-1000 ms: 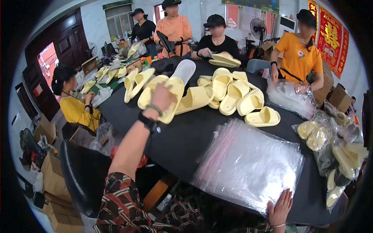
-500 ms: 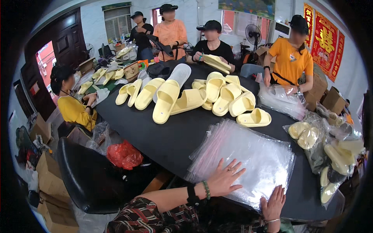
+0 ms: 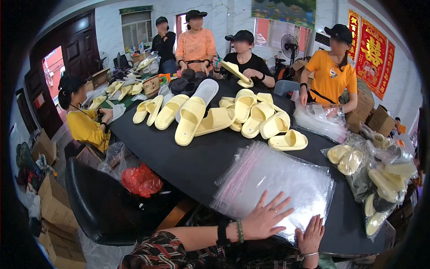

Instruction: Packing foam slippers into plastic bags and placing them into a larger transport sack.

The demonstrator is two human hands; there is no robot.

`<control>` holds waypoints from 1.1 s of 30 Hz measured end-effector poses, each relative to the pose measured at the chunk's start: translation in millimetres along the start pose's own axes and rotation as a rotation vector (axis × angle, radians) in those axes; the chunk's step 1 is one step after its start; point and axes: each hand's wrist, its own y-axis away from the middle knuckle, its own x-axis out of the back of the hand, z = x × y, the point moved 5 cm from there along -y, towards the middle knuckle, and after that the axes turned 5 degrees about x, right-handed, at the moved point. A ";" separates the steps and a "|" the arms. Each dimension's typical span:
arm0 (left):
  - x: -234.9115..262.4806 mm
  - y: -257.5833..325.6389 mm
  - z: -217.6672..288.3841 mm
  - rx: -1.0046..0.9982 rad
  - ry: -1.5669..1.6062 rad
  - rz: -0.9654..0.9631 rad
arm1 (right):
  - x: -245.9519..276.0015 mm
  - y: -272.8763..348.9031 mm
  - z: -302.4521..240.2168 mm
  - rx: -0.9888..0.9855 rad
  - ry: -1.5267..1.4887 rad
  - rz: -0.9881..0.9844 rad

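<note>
A fanned stack of clear plastic bags (image 3: 268, 168) with pinkish edges on its left side lies on the black table (image 3: 179, 157) in front of me. My left hand (image 3: 262, 217), a ring on one finger, is spread over the near part of the stack and holds nothing. Flat on the stack's near right corner rests my right hand (image 3: 310, 236), fingers stretched out. Beyond the bags is a heap of pale yellow slippers (image 3: 257, 117), with one grey slipper (image 3: 204, 96) among them.
Bagged slippers (image 3: 380, 179) crowd the table's right edge. A black chair (image 3: 101, 201) and a red plastic bag (image 3: 141, 179) are at the left. Several co-workers surround the table; one in orange (image 3: 331, 74) handles clear bags (image 3: 318, 123), another in black holds a yellow slipper (image 3: 237, 74).
My left hand has shifted slightly right and nearer to me over the stack. Across the table, the co-worker in peach has lowered a dark slipper, and the seated one has turned the yellow slipper.
</note>
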 end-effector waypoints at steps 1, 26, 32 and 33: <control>-5.3 2.1 2.3 0.000 0.024 0.005 | 0.5 -1.7 -1.8 0.005 0.006 -0.003; -62.4 5.5 -5.1 -0.056 -0.348 -0.151 | -91.5 363.9 245.1 -1.057 -0.417 0.782; -67.8 11.0 -4.1 -0.052 -0.365 -0.219 | -228.4 481.7 204.9 -1.602 -0.861 -0.158; -66.3 11.5 -4.1 -0.048 -0.376 -0.224 | -236.5 479.4 191.7 -1.633 -0.821 -0.247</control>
